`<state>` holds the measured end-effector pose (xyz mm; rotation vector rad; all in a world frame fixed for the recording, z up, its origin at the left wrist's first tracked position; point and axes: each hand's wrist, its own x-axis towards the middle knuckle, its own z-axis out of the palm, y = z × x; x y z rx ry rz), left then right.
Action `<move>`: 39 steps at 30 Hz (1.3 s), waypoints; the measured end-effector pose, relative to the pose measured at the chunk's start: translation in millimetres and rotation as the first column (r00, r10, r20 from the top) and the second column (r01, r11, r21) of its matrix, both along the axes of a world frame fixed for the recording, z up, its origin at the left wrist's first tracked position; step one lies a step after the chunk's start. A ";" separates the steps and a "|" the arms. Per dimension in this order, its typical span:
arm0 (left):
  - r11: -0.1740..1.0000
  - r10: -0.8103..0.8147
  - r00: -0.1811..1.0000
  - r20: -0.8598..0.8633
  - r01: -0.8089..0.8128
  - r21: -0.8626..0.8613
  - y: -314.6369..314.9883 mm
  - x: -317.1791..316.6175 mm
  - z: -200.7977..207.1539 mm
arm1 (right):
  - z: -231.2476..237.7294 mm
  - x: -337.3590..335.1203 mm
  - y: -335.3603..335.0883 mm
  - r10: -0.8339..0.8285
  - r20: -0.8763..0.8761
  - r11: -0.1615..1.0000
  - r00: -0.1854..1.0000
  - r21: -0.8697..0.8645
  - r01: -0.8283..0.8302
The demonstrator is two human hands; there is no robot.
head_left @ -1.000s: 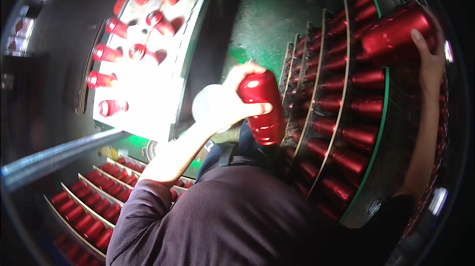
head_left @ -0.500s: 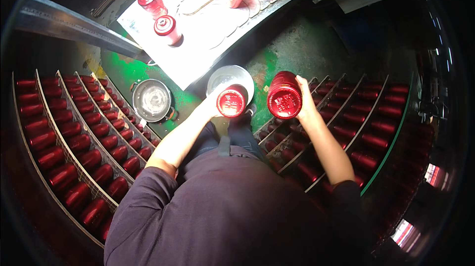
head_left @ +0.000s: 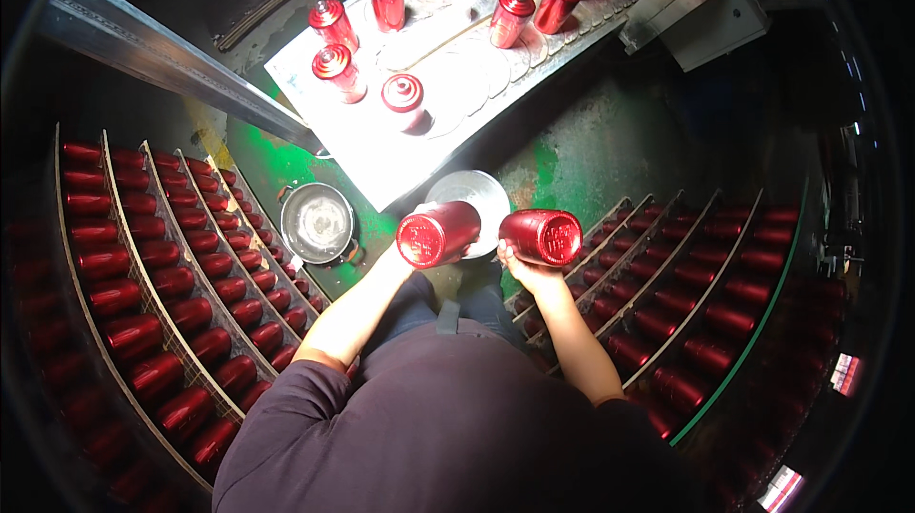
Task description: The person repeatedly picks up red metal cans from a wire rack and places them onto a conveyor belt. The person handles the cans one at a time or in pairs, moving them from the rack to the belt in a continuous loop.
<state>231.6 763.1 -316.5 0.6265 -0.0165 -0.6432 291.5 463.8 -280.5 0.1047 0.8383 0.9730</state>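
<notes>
Near table (head_left: 381,174) | glossy red jars (head_left: 453,223) (head_left: 522,230), textured bases (head_left: 420,240) | each hand's fingers (head_left: 471,251) (head_left: 505,252) curled round one

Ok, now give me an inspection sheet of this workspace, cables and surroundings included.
Surface: table, brightly lit, partly washed out by glare; standing red cylinders with stepped tops on it.
Things in hand: left cylinder and right cylinder, both shiny red, tipped over, apart, bases showing.
Clutter: handled pan on the floor; pale round bowl partly hidden by the left cylinder.
Grips: left grip holds the left cylinder, mostly hidden by it; right grip holds the right cylinder.
Cables: nothing clearly seen.
Surroundings: left rows and right rows of red cylinders; metal beam upper left; pale box upper right.
</notes>
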 end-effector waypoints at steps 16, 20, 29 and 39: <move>0.935 0.353 0.901 -0.251 -0.348 0.065 65.1 -52.5 87.5 | 106.2 206.7 79.2 0.434 0.760 0.348 0.485 -0.637 0.687; 0.913 0.407 0.824 -0.394 -0.381 0.147 82.6 -80.3 102.9 | 114.6 325.3 130.5 0.807 0.529 -0.169 0.262 -0.218 0.961; 0.655 0.474 0.685 -0.554 -0.694 -0.297 102.4 -141.5 97.1 | 41.6 434.8 216.3 0.976 0.186 -0.110 0.113 -0.023 0.994; 0.671 0.379 0.646 -0.663 -0.685 -0.284 124.8 -145.0 94.2 | 20.0 470.7 193.4 0.936 -0.137 0.286 -0.325 -0.243 0.927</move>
